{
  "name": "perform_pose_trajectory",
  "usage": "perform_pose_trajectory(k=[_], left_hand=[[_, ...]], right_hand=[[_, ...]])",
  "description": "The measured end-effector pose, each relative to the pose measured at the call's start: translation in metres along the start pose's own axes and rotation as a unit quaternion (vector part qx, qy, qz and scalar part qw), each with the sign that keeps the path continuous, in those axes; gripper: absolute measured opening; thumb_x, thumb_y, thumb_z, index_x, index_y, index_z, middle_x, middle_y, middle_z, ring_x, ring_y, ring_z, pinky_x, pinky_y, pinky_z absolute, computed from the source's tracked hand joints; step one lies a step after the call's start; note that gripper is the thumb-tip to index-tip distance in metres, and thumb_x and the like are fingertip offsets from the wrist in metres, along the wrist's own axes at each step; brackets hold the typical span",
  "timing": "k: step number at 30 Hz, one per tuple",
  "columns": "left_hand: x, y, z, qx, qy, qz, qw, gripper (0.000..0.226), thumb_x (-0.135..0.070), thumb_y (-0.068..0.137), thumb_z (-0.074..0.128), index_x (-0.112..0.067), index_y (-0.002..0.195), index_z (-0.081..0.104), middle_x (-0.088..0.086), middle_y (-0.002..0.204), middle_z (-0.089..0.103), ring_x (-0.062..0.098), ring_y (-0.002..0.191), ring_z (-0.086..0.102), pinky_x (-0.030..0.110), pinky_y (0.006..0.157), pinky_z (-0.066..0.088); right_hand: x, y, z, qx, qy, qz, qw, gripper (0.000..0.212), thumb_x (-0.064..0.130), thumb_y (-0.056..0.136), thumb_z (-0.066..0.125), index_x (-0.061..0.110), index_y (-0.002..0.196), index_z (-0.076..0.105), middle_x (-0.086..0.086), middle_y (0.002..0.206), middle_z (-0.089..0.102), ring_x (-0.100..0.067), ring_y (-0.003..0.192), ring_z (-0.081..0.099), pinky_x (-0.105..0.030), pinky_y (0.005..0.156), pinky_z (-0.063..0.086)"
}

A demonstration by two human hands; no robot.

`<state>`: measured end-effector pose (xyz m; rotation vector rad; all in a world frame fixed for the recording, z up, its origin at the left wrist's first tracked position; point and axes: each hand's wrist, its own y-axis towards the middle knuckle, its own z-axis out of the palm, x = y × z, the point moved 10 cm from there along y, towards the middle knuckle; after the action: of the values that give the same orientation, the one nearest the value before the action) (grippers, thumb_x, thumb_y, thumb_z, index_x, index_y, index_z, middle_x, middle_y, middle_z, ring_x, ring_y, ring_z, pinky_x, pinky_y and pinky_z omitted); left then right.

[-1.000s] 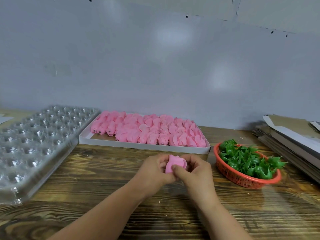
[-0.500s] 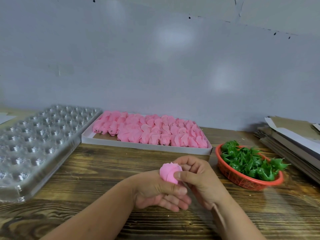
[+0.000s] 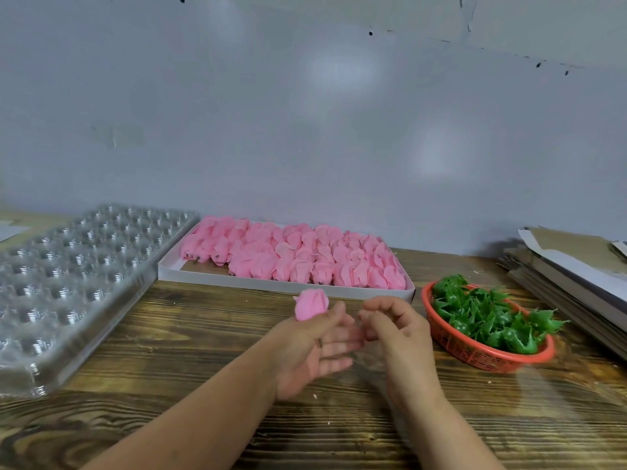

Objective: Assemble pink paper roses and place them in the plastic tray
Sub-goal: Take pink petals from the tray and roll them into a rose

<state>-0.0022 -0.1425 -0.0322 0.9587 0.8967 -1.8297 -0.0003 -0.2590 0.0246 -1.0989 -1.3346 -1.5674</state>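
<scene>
A rolled pink paper rose [image 3: 310, 308] sticks up from my left hand [image 3: 312, 354], pinched at its base between thumb and forefinger; the other fingers lie straight, palm turned up. My right hand [image 3: 395, 329] hovers just right of it with loosely curled fingers, holding nothing and apart from the rose. The clear plastic tray [image 3: 68, 283] with many round cups lies at the left of the wooden table, its visible cups empty.
A white shallow box [image 3: 237, 283] full of pink petal pieces [image 3: 295, 262] sits behind my hands. A red mesh basket [image 3: 475, 359] of green plastic calyxes [image 3: 485, 317] stands at the right. Stacked cardboard sheets [image 3: 570, 266] lie at the far right edge. A grey wall rises behind.
My right hand has let go of the rose and drawn slightly right. My left hand now holds the rose alone and has opened its lower fingers.
</scene>
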Motion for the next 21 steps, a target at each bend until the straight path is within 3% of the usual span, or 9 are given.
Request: perform_pose_trajectory(k=[4, 6, 8, 10, 14, 17, 21], left_hand=[[-0.004, 0.005, -0.003, -0.026, -0.094, 0.020, 0.995, 0.041, -0.044, 0.074, 0.063, -0.014, 0.099, 0.075, 0.011, 0.103, 0.072, 0.023, 0.095, 0.070, 0.038, 0.081, 0.056], [-0.003, 0.006, -0.002, -0.030, -0.155, 0.016, 0.987, 0.044, -0.044, 0.071, 0.064, -0.012, 0.100, 0.074, 0.012, 0.095, 0.072, 0.024, 0.089, 0.071, 0.037, 0.072, 0.059], [-0.002, 0.005, 0.003, -0.023, -0.192, 0.012, 0.981, 0.039, -0.041, 0.067, 0.068, -0.009, 0.087, 0.078, 0.012, 0.082, 0.072, 0.024, 0.076, 0.073, 0.032, 0.059, 0.058], [-0.002, 0.004, 0.008, -0.013, -0.192, 0.012, 0.981, 0.038, -0.042, 0.065, 0.067, -0.009, 0.078, 0.080, 0.010, 0.077, 0.073, 0.020, 0.071, 0.073, 0.028, 0.056, 0.057], [-0.002, 0.002, 0.013, 0.002, -0.179, 0.009, 0.984, 0.040, -0.046, 0.067, 0.066, -0.012, 0.083, 0.080, 0.009, 0.087, 0.074, 0.019, 0.080, 0.073, 0.029, 0.061, 0.058], [0.000, 0.003, 0.013, -0.001, -0.169, 0.008, 0.986, 0.042, -0.048, 0.066, 0.067, -0.012, 0.086, 0.080, 0.010, 0.094, 0.074, 0.020, 0.086, 0.073, 0.033, 0.074, 0.056], [0.002, 0.000, 0.020, 0.024, -0.165, 0.005, 0.986, 0.037, -0.049, 0.066, 0.069, -0.012, 0.068, 0.075, 0.005, 0.073, 0.068, 0.017, 0.072, 0.070, 0.030, 0.068, 0.057]], right_hand=[[0.033, -0.020, 0.026, 0.028, -0.218, -0.192, 0.957, 0.022, 0.020, 0.064, 0.070, 0.034, 0.076, 0.058, 0.012, 0.075, 0.061, -0.003, 0.074, 0.057, -0.012, 0.068, 0.042], [0.037, -0.029, 0.040, 0.043, -0.279, -0.243, 0.928, 0.028, 0.025, 0.065, 0.071, 0.037, 0.084, 0.055, 0.016, 0.078, 0.058, -0.003, 0.077, 0.056, -0.013, 0.069, 0.042], [0.034, -0.032, 0.047, 0.059, -0.285, -0.255, 0.922, 0.025, 0.020, 0.068, 0.074, 0.027, 0.087, 0.059, 0.015, 0.078, 0.057, -0.003, 0.076, 0.055, -0.014, 0.068, 0.043], [0.031, -0.033, 0.048, 0.059, -0.279, -0.253, 0.924, 0.026, 0.012, 0.071, 0.075, 0.019, 0.093, 0.063, 0.011, 0.080, 0.058, -0.002, 0.075, 0.054, -0.012, 0.067, 0.042], [0.038, -0.036, 0.048, 0.045, -0.283, -0.289, 0.913, 0.023, 0.008, 0.072, 0.073, 0.014, 0.092, 0.063, 0.006, 0.082, 0.059, -0.004, 0.075, 0.053, -0.015, 0.066, 0.043], [0.043, -0.037, 0.047, 0.027, -0.283, -0.299, 0.911, 0.017, 0.007, 0.072, 0.072, 0.014, 0.085, 0.062, 0.010, 0.077, 0.055, -0.002, 0.070, 0.050, -0.012, 0.063, 0.041], [0.033, -0.028, 0.037, 0.005, -0.240, -0.223, 0.945, 0.017, 0.005, 0.070, 0.073, 0.016, 0.074, 0.061, 0.007, 0.062, 0.051, -0.003, 0.058, 0.045, -0.012, 0.054, 0.036]])
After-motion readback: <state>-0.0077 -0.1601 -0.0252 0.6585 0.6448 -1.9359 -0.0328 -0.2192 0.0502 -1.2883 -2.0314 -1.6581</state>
